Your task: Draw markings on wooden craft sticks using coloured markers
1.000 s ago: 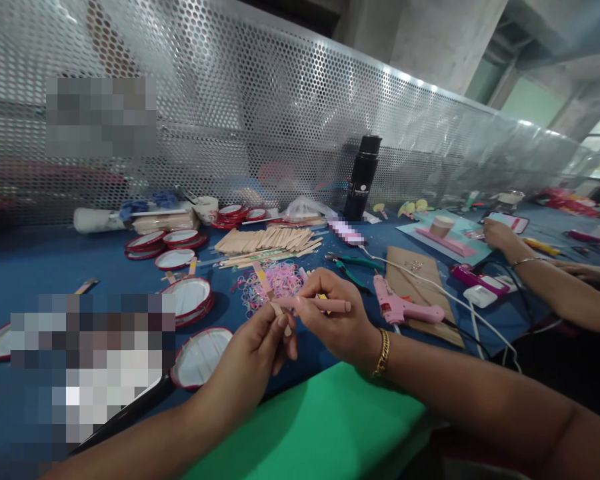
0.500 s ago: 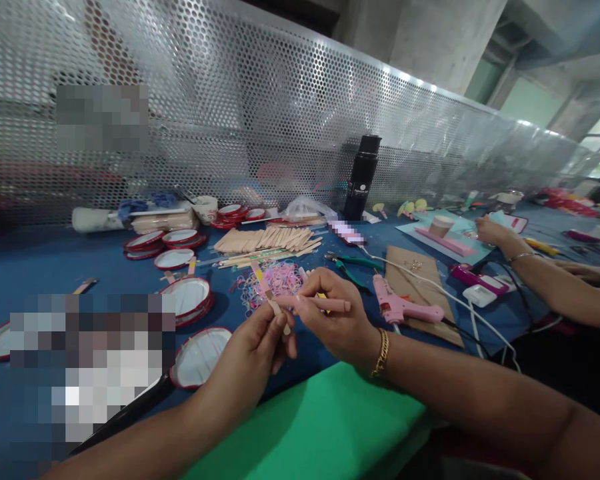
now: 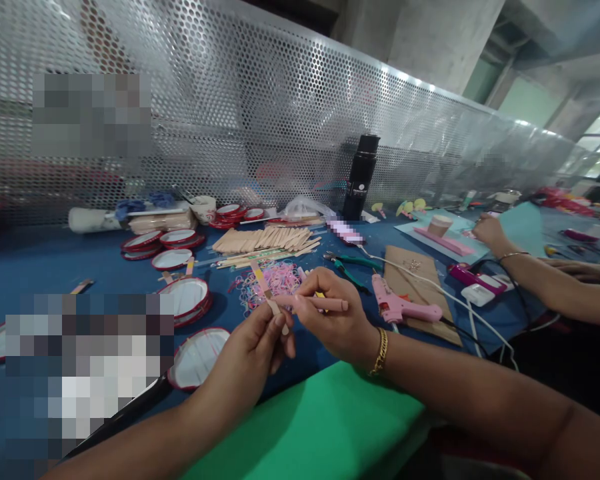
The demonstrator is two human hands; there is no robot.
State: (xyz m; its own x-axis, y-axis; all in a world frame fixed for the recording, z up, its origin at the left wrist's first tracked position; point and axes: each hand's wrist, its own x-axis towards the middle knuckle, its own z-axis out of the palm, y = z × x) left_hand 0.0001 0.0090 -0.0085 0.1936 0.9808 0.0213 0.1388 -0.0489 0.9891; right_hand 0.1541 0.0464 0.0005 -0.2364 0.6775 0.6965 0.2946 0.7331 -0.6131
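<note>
Pinched in my left hand (image 3: pixel 257 340) is a wooden craft stick (image 3: pixel 259 275), tilted up and away, its upper part coloured in yellow and brown bands. My right hand (image 3: pixel 337 327) grips a peach-pink marker pen (image 3: pixel 335 305) like a pencil. The marker's front end meets the stick near my left fingertips; whether the tip touches the wood is too small to tell. Just behind both hands lies a heap of small pink, purple and blue rubber bands (image 3: pixel 250 287). Beyond it is a fanned pile of plain craft sticks (image 3: pixel 265 239).
Red-rimmed round lids (image 3: pixel 187 297) are stacked at left. A pink glue gun (image 3: pixel 397 303) rests on cardboard (image 3: pixel 400 257), near green-handled pliers (image 3: pixel 345 267). Behind stand a black bottle (image 3: pixel 363 177) and a perforated metal screen (image 3: pixel 280 100). At right, a co-worker's hand (image 3: pixel 493 237) is near light-blue paper (image 3: pixel 523 230).
My hands, the stick and the marker hold nearly the same pose. At right, the co-worker's light-blue paper now stands raised and shows more of its surface. The view has shifted slightly.
</note>
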